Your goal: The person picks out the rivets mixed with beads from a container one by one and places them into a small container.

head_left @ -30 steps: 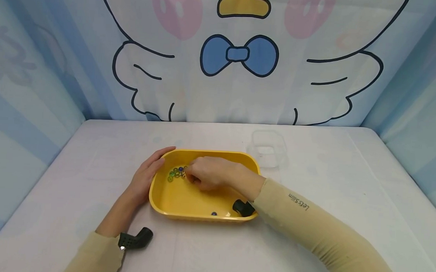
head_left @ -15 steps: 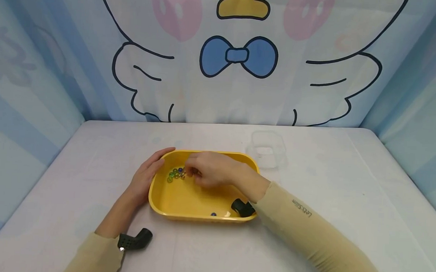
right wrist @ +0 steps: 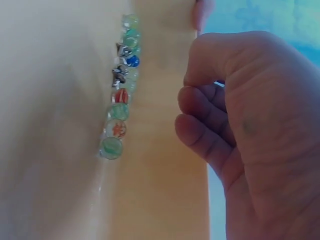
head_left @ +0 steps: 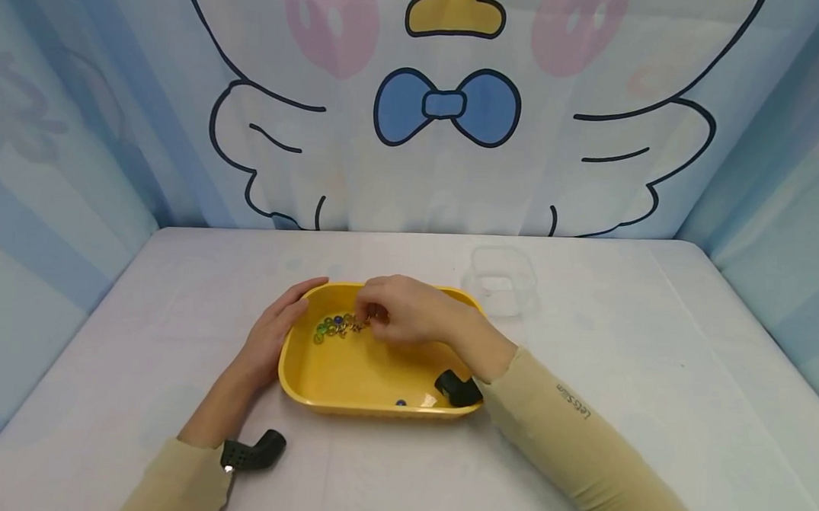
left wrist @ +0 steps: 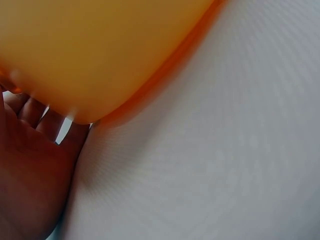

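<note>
A yellow tray (head_left: 349,371) holds a row of glass marbles (head_left: 321,329) along its far side, with small metallic-looking pieces (right wrist: 119,77) among them. Green, blue and reddish marbles (right wrist: 111,148) show in the right wrist view. Against the tray's left end rests my left hand (head_left: 265,337), thumb at the rim; in the left wrist view its fairly straight fingers lie along the tray's outside. My right hand (head_left: 410,313) is over the far rim, at the right end of the row. Its fingers are curled, thumb and index tips meeting, with nothing visible between them (right wrist: 185,86).
A clear plastic container (head_left: 502,281) stands behind the tray's far right corner. One blue marble (head_left: 401,402) lies by the tray's near wall. Black wrist devices (head_left: 255,450) are on both wrists. A patterned curtain (head_left: 447,181) hangs behind the white table (head_left: 619,318).
My right hand has moved slightly right and away, towards the far rim, uncovering more of the row. My left hand and the tray have hardly moved.
</note>
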Demonstrator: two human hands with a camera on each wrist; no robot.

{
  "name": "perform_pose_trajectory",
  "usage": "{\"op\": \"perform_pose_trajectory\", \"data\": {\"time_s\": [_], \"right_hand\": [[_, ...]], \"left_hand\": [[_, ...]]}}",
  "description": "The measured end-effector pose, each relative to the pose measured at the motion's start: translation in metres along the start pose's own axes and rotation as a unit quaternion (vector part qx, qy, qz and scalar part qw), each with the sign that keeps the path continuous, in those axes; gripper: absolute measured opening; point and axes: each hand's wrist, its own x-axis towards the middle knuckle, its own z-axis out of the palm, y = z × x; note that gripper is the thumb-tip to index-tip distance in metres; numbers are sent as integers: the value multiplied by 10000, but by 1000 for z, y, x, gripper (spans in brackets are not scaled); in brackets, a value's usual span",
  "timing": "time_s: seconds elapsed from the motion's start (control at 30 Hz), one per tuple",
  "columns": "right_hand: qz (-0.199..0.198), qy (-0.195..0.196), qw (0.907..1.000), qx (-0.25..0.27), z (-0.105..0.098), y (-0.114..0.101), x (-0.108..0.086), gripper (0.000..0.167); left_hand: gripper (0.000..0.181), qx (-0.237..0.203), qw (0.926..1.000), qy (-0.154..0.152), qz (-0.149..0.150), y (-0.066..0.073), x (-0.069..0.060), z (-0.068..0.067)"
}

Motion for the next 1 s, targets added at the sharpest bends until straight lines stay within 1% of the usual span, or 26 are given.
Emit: {"op": "perform_pose_trajectory", "data": {"time_s": [0.17, 0.37, 0.63, 0.83, 1.0], "right_hand": [[21, 24, 9995, 303, -2, 2, -2, 15], [57, 224, 9982, 561, -5, 2, -6, 14], [207, 469, 9969, 590, -7, 3, -9, 11], [427, 773, 9942, 608, -9, 6, -14, 13], [544, 911, 9920, 686, -9, 11, -16, 14]], "left_hand": [[46, 25, 10000, 1, -10, 0, 0, 0], [46, 27, 10000, 21, -71, 1, -1, 1], [46, -36, 9999, 24, -130, 1, -1, 1], [46, -23, 9999, 17, -116, 1, -2, 1], [46, -40, 9999, 23, -97, 1, -2, 1]]}}
